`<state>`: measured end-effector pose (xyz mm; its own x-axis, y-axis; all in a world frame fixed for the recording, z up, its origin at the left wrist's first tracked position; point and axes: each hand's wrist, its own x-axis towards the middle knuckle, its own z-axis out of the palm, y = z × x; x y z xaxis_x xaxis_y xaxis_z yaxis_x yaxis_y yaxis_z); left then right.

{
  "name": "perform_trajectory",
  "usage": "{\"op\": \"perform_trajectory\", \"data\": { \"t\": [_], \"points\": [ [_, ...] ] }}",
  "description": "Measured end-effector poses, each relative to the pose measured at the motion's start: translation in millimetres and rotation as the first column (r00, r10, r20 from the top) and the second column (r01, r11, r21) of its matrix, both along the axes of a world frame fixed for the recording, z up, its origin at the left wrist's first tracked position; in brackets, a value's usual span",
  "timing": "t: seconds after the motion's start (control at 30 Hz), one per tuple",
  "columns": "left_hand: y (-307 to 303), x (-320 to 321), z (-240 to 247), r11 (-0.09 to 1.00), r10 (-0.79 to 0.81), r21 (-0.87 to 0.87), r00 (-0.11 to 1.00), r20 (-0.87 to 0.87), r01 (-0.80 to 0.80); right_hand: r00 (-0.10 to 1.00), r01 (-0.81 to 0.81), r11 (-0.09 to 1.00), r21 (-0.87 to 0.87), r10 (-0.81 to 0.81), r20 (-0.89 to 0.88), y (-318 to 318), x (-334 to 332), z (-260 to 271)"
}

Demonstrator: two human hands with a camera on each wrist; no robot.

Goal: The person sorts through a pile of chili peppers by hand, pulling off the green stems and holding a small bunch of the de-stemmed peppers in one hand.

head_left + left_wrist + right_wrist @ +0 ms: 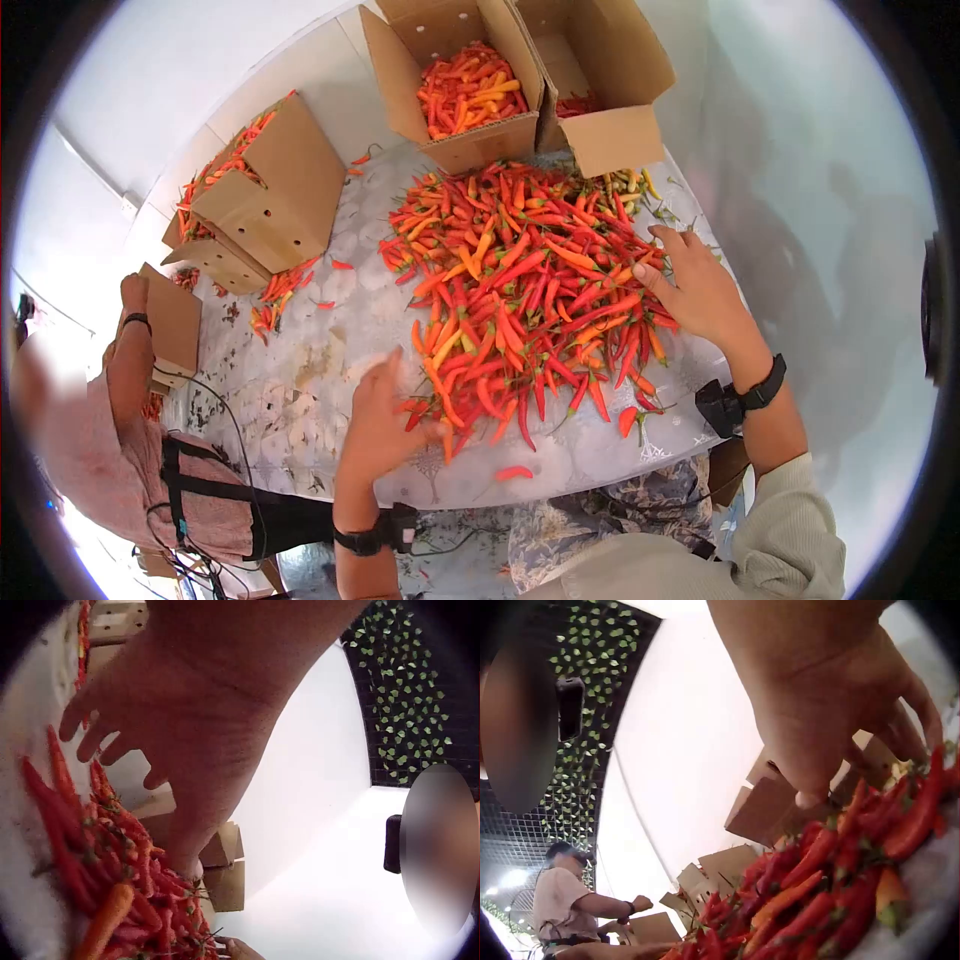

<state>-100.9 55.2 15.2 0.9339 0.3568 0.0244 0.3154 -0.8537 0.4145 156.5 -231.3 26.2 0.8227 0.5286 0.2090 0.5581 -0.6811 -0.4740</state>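
Observation:
A large heap of red and orange chili peppers [520, 290] covers the middle of the table. My left hand [378, 425] is at the heap's near left edge, its fingers spread and loosely bent, gripping nothing. In the left wrist view the left hand [187, 742] arches over the chili peppers [135, 877]. On the heap's right side my right hand [695, 290] has its fingers extended and thumb apart, right at the outer peppers. The right wrist view shows the right hand [832, 712] over the chili peppers [817, 885], holding none. One loose red chili [514, 473] lies near the front edge.
Behind the heap stand a cardboard box [450, 140] filled with chilies and another box [615, 135] with a few inside. A full box [290, 185] leans at the left, with loose chilies beside it. Another person [100, 440] works at the table's left end.

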Motion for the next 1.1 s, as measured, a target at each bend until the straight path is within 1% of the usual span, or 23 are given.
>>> {"op": "perform_trajectory", "data": {
  "t": [0.03, 0.13, 0.23, 0.27, 0.33, 0.37, 0.43, 0.47, 0.53, 0.57, 0.6, 0.63, 0.7, 0.73, 0.8, 0.87, 0.9, 0.93, 0.97, 1.03, 1.1],
  "points": [
    [-6, -1, -1, 0.997, -0.005, 0.076, 0.998, -0.065, 0.01, 0.993, 0.034, 0.997, -0.075, -0.042, -0.111, -1, 1, 0],
    [-27, 14, -7, 0.991, 0.047, -0.132, 0.996, 0.077, -0.037, 0.982, -0.074, 0.993, 0.086, 0.088, -0.168, 13, 1, -17],
    [-38, 39, -10, 0.955, 0.081, -0.295, 0.985, 0.153, -0.032, 0.98, -0.089, 0.963, 0.255, 0.131, -0.152, 24, -7, -21],
    [-40, 48, -9, 0.97, 0.032, -0.241, 0.974, 0.225, 0.024, 0.984, -0.098, 0.949, 0.299, 0.138, -0.116, 26, -7, -20],
    [-41, 67, -5, 0.991, -0.028, -0.113, 0.923, 0.383, 0.078, 0.989, -0.117, 0.916, 0.383, 0.144, -0.044, 29, -8, -19],
    [-42, 76, -2, 0.994, -0.059, -0.052, 0.888, 0.456, 0.093, 0.989, -0.146, 0.915, 0.376, 0.145, 0.033, 32, -8, -18],
    [-42, 100, 10, 0.99, -0.094, -0.039, 0.855, 0.509, 0.132, 0.971, -0.211, 0.913, 0.35, 0.153, 0.185, 42, -9, -13],
    [-43, 111, 16, 0.988, -0.11, -0.031, 0.836, 0.538, 0.15, 0.96, -0.2, 0.92, 0.337, 0.116, 0.254, 47, -12, -9],
    [-48, 127, 18, 0.97, -0.108, -0.114, 0.795, 0.597, 0.217, 0.922, -0.17, 0.933, 0.318, 0.037, 0.386, 57, -18, 0],
    [-49, 134, 19, 0.955, -0.11, -0.151, 0.775, 0.623, 0.256, 0.902, -0.18, 0.916, 0.359, 0.009, 0.431, 62, -19, 5],
    [-54, 137, 26, 0.936, -0.119, -0.192, 0.778, 0.617, 0.295, 0.883, -0.189, 0.897, 0.399, -0.023, 0.47, 67, -20, 9],
    [-60, 136, 29, 0.905, -0.088, -0.271, 0.766, 0.636, 0.329, 0.862, -0.198, 0.878, 0.436, -0.056, 0.504, 70, -20, 11],
    [-68, 133, 29, 0.818, -0.013, -0.422, 0.747, 0.664, 0.39, 0.864, -0.25, 0.807, 0.534, -0.063, 0.499, 77, -16, 7],
    [-65, 132, 23, 0.841, 0.015, -0.4, 0.724, 0.69, 0.365, 0.863, -0.277, 0.766, 0.58, -0.066, 0.5, 80, -14, 4],
    [-51, 135, -1, 0.881, 0.07, -0.36, 0.668, 0.741, 0.307, 0.875, -0.27, 0.801, 0.535, -0.028, 0.483, 76, -11, -9],
    [-26, 134, -23, 0.856, 0.158, -0.453, 0.709, 0.687, 0.248, 0.896, -0.266, 0.825, 0.498, 0.021, 0.444, 71, -12, -16],
    [-21, 132, -26, 0.839, 0.209, -0.502, 0.726, 0.655, 0.211, 0.907, -0.267, 0.83, 0.49, 0.044, 0.419, 69, -13, -15],
    [-20, 133, -27, 0.858, 0.226, -0.47, 0.668, 0.709, 0.209, 0.914, -0.271, 0.832, 0.484, 0.064, 0.402, 68, -13, -11],
    [-22, 131, -28, 0.853, 0.245, -0.484, 0.67, 0.701, 0.194, 0.913, -0.274, 0.838, 0.472, 0.072, 0.402, 67, -16, -9],
    [-33, 128, -18, 0.849, 0.263, -0.499, 0.678, 0.686, 0.175, 0.913, -0.268, 0.845, 0.462, 0.07, 0.401, 69, -25, -7],
    [-40, 127, -16, 0.903, 0.177, -0.389, 0.672, 0.719, 0.179, 0.851, -0.377, 0.828, 0.416, 0.132, 0.508, 74, -28, -8]
  ]
}}
